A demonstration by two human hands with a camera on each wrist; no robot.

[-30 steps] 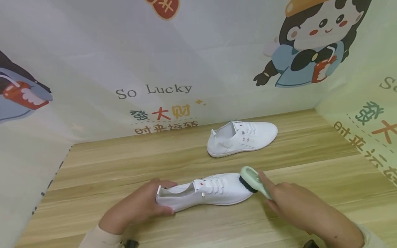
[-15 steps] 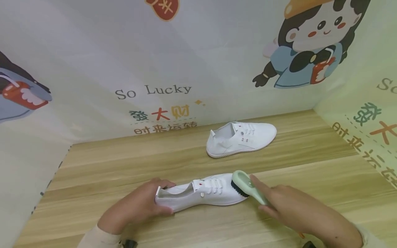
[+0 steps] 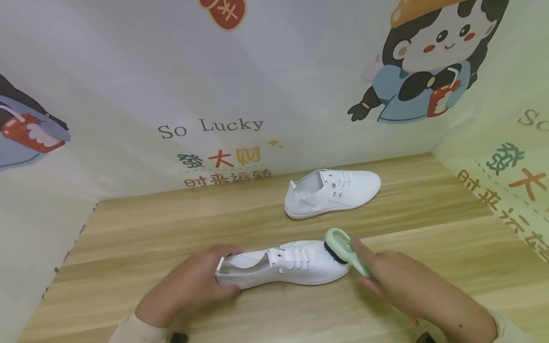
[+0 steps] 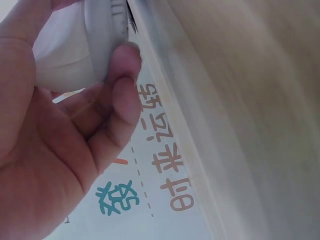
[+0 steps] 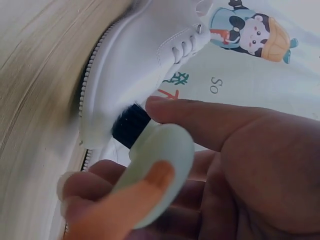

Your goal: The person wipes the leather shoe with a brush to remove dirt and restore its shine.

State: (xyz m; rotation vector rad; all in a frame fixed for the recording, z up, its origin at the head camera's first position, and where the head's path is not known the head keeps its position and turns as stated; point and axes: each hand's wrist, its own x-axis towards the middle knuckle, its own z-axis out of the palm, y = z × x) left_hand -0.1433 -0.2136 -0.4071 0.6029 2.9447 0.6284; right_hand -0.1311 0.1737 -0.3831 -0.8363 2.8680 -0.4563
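Observation:
A white lace-up shoe (image 3: 309, 267) points its toe to the right on the wooden tabletop. My left hand (image 3: 193, 281) grips its heel, thumb on the near side and fingers on the far side; the left wrist view shows the fingers curled about the heel (image 4: 65, 55). In my right hand (image 3: 399, 278) is a pale green shoe brush (image 3: 343, 245), held by its handle. Its black bristles (image 5: 131, 125) press on the shoe's toe in the right wrist view. An orange strip (image 5: 120, 210) hangs from the handle end.
A second white shoe (image 3: 334, 193) lies farther back on the wooden tabletop (image 3: 171, 219), toe to the right. Printed cloth walls (image 3: 206, 81) with cartoon figures and lettering enclose the back and both sides.
The brush moved left over the toe, toward the laces, then back a little to the right and away from me. The left hand keeps its hold on the heel.

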